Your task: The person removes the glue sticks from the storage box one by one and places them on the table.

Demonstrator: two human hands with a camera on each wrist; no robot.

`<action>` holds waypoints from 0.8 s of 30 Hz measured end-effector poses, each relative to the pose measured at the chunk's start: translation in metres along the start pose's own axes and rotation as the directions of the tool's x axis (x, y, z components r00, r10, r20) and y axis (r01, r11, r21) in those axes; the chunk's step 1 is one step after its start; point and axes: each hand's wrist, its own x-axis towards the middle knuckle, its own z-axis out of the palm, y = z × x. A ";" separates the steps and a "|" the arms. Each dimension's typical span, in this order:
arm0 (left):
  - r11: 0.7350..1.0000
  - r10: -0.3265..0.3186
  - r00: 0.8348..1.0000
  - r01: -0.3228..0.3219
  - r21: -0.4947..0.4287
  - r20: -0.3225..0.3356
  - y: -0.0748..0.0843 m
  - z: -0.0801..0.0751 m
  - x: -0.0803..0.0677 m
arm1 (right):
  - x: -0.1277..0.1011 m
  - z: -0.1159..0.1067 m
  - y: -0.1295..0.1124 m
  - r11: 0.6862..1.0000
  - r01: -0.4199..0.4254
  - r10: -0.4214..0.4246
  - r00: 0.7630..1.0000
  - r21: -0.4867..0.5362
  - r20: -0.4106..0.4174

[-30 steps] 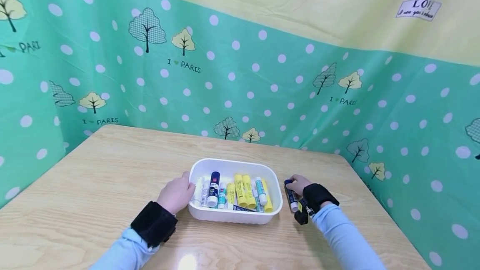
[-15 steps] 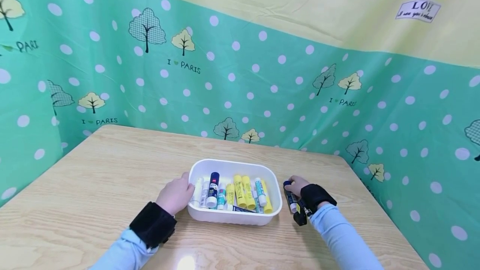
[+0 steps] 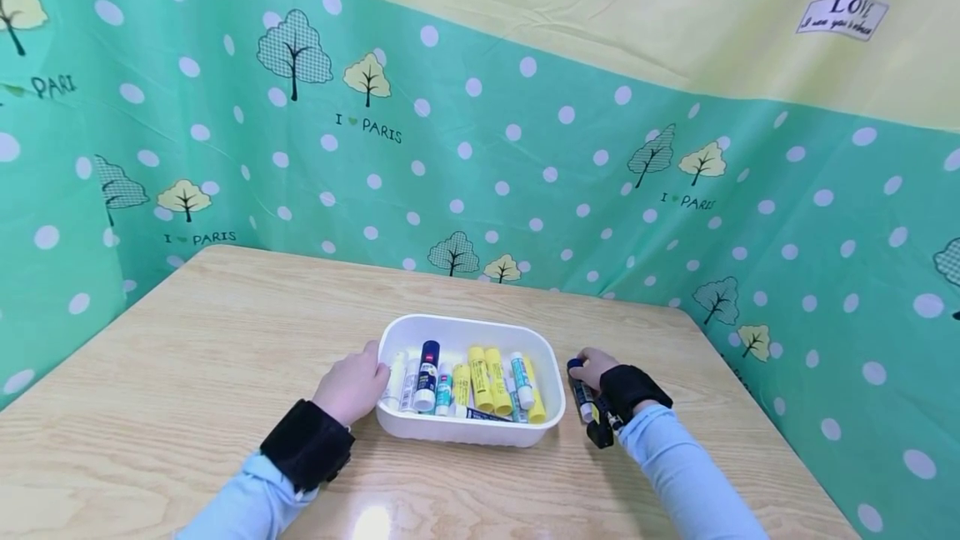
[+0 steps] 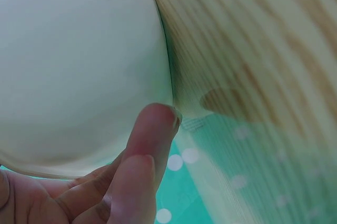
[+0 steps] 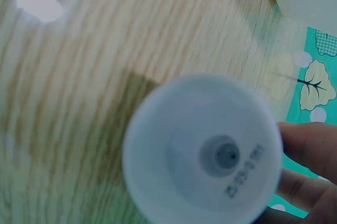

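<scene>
White basket [image 3: 468, 432], navy glue stick [image 3: 582, 394], yellow tubes [image 3: 481, 382], blue sleeves [image 3: 686, 473]; dotted green cloth [image 3: 450, 169]

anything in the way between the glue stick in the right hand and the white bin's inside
Only the white bin's right wall, which the glue stick would probably have to clear; just a strip of table shows between the two.

Bright light throws white glare on the tabletop [image 3: 262, 315]; both wrist views look soft and hazy.
</scene>
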 end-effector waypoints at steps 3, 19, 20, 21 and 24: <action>1.000 -0.003 1.000 0.003 0.000 0.004 0.000 0.000 0.000 | 0.003 0.000 0.001 1.000 0.007 -0.007 1.000 -0.012 0.004; 1.000 -0.011 1.000 0.011 0.004 0.002 0.000 -0.002 0.001 | 0.006 0.002 0.002 1.000 0.008 -0.007 1.000 -0.009 0.005; 1.000 -0.011 1.000 0.011 0.004 0.002 0.001 -0.002 0.000 | 0.005 0.002 0.002 1.000 0.006 -0.006 1.000 -0.011 0.001; 1.000 -0.012 1.000 0.012 0.004 0.002 0.001 -0.002 0.000 | 0.003 0.001 0.001 1.000 0.008 -0.008 1.000 -0.011 -0.002; 1.000 -0.016 1.000 0.016 0.001 0.009 0.001 -0.002 0.001 | -0.002 0.000 -0.002 1.000 0.006 -0.007 1.000 -0.012 -0.013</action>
